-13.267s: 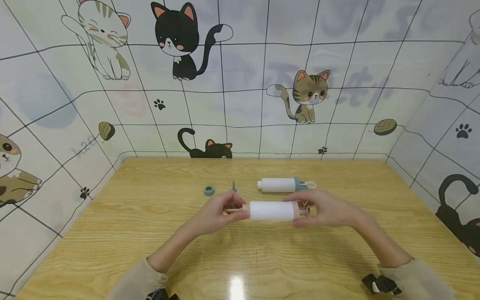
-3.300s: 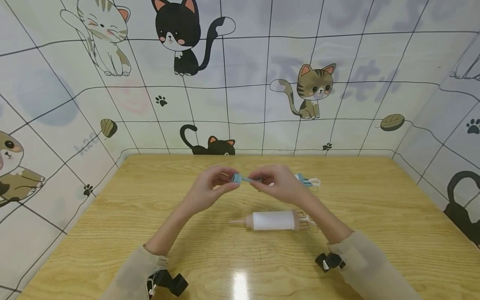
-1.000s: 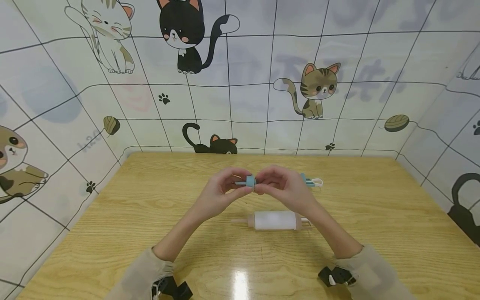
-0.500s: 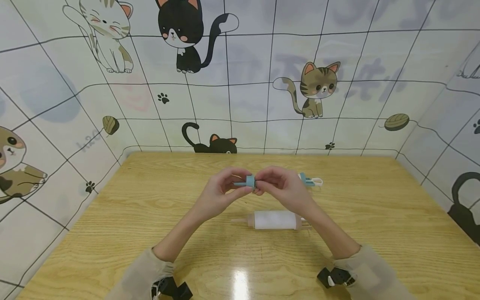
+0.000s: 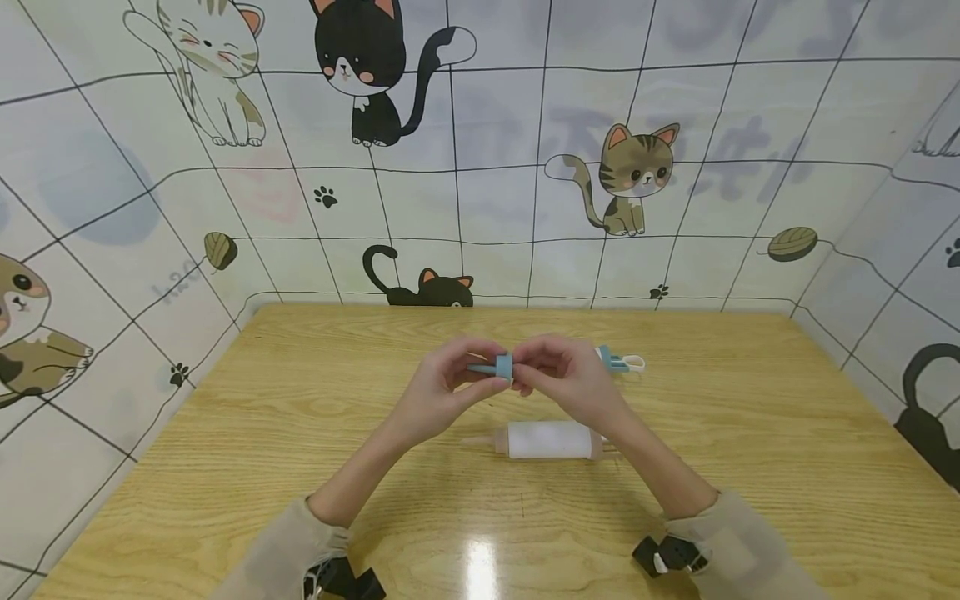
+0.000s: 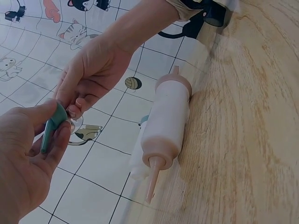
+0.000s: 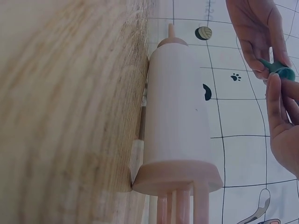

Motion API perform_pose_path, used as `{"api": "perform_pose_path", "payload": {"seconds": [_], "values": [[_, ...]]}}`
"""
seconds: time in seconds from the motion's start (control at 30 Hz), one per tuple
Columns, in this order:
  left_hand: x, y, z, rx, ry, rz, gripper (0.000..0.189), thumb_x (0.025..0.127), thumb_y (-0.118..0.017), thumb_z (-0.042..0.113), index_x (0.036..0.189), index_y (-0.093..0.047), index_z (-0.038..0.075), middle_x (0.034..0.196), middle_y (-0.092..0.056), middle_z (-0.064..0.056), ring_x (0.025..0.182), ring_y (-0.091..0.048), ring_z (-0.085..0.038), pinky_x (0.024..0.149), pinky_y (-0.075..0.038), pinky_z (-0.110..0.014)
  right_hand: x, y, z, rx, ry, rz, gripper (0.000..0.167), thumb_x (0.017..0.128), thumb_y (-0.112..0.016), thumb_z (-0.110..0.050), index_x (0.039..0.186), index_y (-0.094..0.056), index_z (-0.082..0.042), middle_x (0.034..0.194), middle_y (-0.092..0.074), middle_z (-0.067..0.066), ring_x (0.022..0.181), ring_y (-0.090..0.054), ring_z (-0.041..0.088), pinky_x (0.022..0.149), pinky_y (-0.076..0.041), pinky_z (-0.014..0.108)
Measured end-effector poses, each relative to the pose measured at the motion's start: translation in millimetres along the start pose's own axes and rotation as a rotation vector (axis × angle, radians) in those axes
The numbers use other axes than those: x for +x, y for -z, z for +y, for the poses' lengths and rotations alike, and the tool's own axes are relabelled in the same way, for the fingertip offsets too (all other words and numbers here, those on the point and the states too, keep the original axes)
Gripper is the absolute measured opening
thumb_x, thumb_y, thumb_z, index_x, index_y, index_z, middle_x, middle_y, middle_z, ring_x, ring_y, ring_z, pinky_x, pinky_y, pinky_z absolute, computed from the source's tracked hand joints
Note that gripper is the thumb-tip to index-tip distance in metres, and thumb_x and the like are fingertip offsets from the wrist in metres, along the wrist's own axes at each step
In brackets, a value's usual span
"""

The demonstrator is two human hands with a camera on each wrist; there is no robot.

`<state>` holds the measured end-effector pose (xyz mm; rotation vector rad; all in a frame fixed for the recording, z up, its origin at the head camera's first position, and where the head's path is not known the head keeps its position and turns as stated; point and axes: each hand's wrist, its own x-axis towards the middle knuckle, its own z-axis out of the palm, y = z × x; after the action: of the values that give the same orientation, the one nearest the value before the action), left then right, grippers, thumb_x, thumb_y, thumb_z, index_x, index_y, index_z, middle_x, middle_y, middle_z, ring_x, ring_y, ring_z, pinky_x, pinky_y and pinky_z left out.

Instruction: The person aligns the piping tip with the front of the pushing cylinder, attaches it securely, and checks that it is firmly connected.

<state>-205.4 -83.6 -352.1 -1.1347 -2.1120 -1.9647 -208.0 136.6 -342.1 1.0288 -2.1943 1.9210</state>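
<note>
Above the table, a teal ring cap (image 5: 504, 367) has a slim teal nozzle (image 5: 481, 368) sticking out of its left side. My left hand (image 5: 442, 387) pinches the cap between thumb and fingers. The fingertips of my right hand (image 5: 570, 375) meet at the cap's open end and pinch there; they cover what lies inside the ring. In the left wrist view, the nozzle (image 6: 46, 137) tapers downward from the cap. Below the hands lies a white syringe-like tube (image 5: 550, 440) with beige ends and a beige nozzle.
Behind my right hand lies a second white tube, with a teal end and handle (image 5: 622, 362); the hand hides most of it. The wooden table (image 5: 375, 517) reaches back to a wall covering (image 5: 495, 208) printed with cats.
Earlier I handled the beige-ended tube, since laid down. The teal ring and nozzle were then apart; now the nozzle runs through the ring. In the last second the hands barely moved.
</note>
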Motion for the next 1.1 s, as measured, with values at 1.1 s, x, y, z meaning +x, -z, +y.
{"api": "perform_pose_path", "payload": {"seconds": [1.1], "values": [[-1.2,-6.7,-2.2,-0.091,0.002,0.027,0.030,0.089,-0.074,-0.004,0.118,-0.067,0.001,0.111,-0.068,-0.012,0.098,-0.068,-0.026,0.088,-0.059,-0.040,-1.7,-3.7,2.1,-0.048,-0.026,0.082,0.007,0.090,-0.069,0.009,0.093,-0.065,0.005,0.079,-0.067,0.005,0.067,-0.063,0.023,0.056,-0.052,0.024]]}}
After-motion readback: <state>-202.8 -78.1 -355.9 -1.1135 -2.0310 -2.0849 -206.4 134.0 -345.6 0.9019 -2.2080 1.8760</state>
